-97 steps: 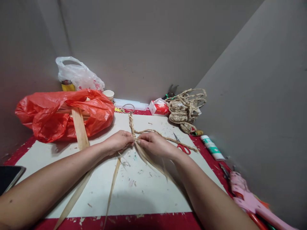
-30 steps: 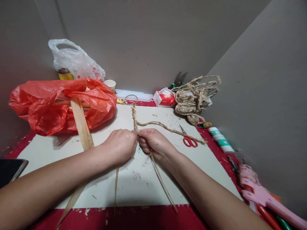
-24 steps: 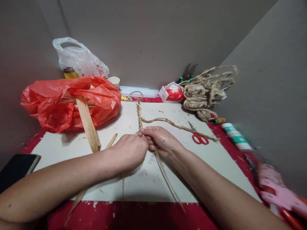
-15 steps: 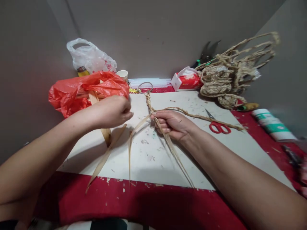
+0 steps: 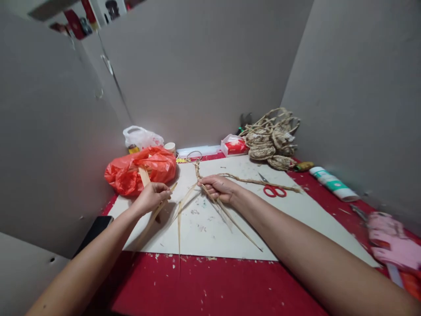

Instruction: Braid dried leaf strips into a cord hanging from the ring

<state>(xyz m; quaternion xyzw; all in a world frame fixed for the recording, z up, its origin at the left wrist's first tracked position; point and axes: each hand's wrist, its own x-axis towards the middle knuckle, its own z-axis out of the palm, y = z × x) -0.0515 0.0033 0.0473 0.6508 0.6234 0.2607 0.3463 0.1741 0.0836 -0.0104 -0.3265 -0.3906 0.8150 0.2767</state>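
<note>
Both nearly closed: right grip (image 5: 219, 188) pinches braid (image 5: 198, 170), left grip (image 5: 153, 197) loose strip (image 5: 174, 187).

The one camera sits on the person's head and looks forward and down across the surface (image 5: 204, 289) from its near side, with the arms (image 5: 296, 252) filling much of the lower left and right. Facing the back wall (image 5: 204, 74), it stands well back from the hands (image 5: 219, 188), which lie near the middle, and its wide sweep takes in both side walls (image 5: 355, 109).
</note>
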